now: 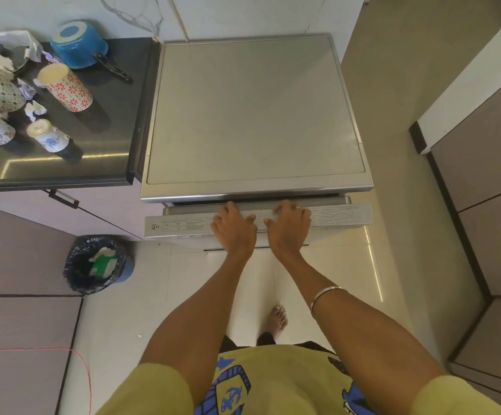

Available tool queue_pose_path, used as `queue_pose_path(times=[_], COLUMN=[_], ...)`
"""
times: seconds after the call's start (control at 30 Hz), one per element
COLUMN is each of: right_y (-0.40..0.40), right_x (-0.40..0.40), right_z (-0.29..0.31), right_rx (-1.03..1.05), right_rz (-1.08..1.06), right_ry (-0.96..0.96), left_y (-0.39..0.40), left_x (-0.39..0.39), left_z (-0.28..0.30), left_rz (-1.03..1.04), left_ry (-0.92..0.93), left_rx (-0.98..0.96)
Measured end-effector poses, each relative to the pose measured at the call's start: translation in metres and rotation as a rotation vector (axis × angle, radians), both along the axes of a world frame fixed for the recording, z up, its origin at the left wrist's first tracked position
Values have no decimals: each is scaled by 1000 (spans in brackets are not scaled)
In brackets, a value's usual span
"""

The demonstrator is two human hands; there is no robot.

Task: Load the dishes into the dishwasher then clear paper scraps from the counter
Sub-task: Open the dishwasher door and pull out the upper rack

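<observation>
Both hands on the dishwasher door, dishes waiting on the counter

The left hand (235, 227) and right hand (288, 223) lay side by side on the top edge of the dishwasher door (258, 220), fingers curled over its lip into the gap; the door stood slightly ajar and, I judged, would feel stiff and weighty, best drawn down from that middle edge. On the dark glossy counter (102, 163) to the left stood four upturned ceramic cups (65, 87), likely light but breakable and slick, safest taken round the body, and an upturned blue pot (77, 43) with a black handle. Crumpled paper scraps (35, 109) lay among them. A lined bin (98, 263) stood on the pale tiled floor (222, 283), cabinets close on the right
</observation>
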State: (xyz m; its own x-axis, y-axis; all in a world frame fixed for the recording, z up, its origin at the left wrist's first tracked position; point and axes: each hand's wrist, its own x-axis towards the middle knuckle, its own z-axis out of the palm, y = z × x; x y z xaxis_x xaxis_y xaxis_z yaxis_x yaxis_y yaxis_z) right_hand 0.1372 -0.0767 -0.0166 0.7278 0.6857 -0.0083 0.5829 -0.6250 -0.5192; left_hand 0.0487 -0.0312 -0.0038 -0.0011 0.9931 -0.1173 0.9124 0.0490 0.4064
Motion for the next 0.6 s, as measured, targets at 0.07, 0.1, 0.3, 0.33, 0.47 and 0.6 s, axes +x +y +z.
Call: queue_pose_path(times=[0.07, 0.1, 0.3, 0.33, 0.47, 0.6], right_y=[0, 1, 4, 2, -15, -46], right_x=[14, 21, 39, 39, 35, 21], right_z=[-4, -6, -17, -19, -30, -39], right_rx=[-74, -134, -413, -440, -541, -547], right_rz=[102, 167, 473, 501, 577, 593], right_ry=[-2, 5, 40, 39, 42, -2], left_y=[9, 13, 18, 16, 2, -28], left_x=[-5, -7, -18, -20, -31, -45], left_z=[-2, -3, -19, -21, -26, -38], left_rz=[-96, -136, -355, -381, -423, -431], left_ry=[136, 155, 198, 200, 208, 211], left_rx=[-8, -50, -276, -287, -336, -325])
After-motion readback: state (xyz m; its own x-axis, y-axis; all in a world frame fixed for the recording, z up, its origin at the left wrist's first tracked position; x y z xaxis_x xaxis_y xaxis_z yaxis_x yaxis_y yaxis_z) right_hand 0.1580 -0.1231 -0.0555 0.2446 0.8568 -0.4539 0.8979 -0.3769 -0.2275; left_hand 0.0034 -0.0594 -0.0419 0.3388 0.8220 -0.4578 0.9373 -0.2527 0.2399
